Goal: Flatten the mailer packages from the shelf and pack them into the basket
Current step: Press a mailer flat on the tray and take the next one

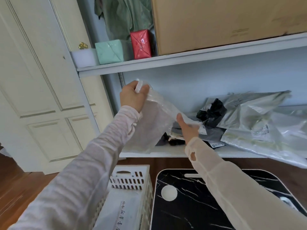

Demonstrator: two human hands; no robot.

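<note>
Left hand (133, 97) grips the clear mailer (154, 123) up top — right hand (188, 129) pinches its lower edge.

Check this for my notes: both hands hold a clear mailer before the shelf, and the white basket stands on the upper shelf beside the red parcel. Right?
Not quite. In the head view the left hand and right hand hold the clear mailer, but the white basket stands below the shelf, beside the black table, not by the red parcel.
</note>
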